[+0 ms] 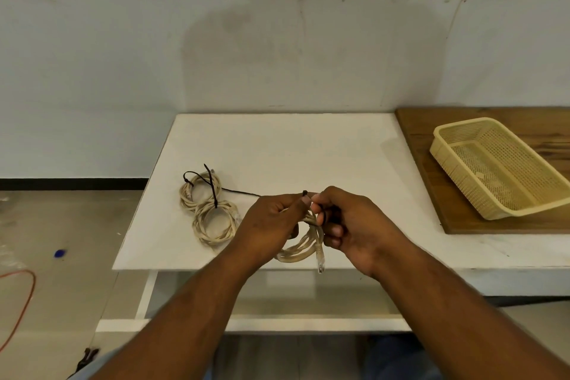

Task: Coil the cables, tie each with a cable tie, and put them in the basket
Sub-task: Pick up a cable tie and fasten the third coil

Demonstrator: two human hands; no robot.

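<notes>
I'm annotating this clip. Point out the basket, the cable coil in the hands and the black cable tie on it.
basket (481, 163): head view, bare mesh floor.
held cable coil (294, 254): head view, lower hanging loop.
black cable tie (305, 193): head view, its head at the top.

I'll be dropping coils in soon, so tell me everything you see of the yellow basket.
The basket is a pale yellow, shallow rectangular tray, seemingly plastic, with perforated mesh walls and floor and a solid rim. It sits upright on the brown wooden board at the right, holding no cables.
</notes>
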